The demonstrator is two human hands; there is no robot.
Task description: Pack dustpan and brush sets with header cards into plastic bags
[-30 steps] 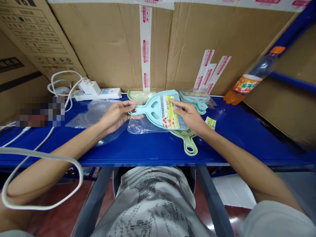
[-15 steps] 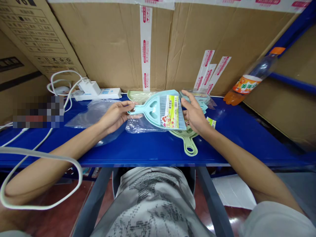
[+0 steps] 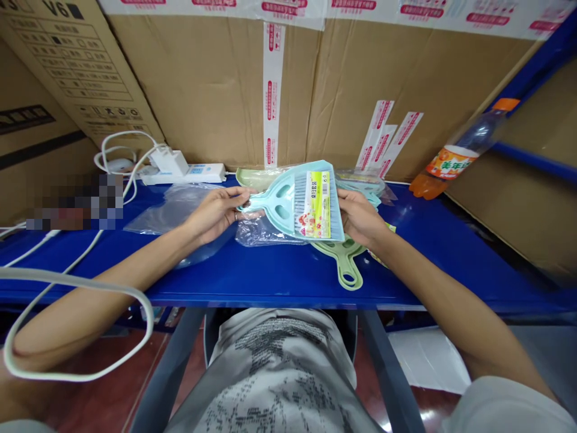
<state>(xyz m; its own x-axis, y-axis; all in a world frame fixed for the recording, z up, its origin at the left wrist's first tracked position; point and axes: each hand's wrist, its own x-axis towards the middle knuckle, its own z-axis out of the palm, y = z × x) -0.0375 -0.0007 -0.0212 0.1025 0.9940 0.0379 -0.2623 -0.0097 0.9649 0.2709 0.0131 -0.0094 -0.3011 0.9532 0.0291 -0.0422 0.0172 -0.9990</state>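
Observation:
Between my hands is a light blue dustpan and brush set (image 3: 279, 201), held above the table with a yellow-green label (image 3: 318, 204) lying over its bristles. My left hand (image 3: 219, 213) pinches the handle end. At the wide edge, my right hand (image 3: 360, 216) grips the dustpan's right side, its fingertips partly hidden behind it. Below and to the right, a green dustpan and brush set (image 3: 347, 264) rests on the table, partly covered. Clear plastic bags (image 3: 265, 231) lie beneath and left of the blue set.
Behind the blue table (image 3: 270, 276) stands a large cardboard box (image 3: 216, 90). A white power strip (image 3: 205, 173) with cables is at the back left. An orange drink bottle (image 3: 444, 159) leans at the right. More wrapped blue pieces (image 3: 365, 183) lie behind my right hand.
My right hand has closed from spread fingers onto the dustpan's right edge. The blue set has shifted slightly right in view, with its label turned more towards me.

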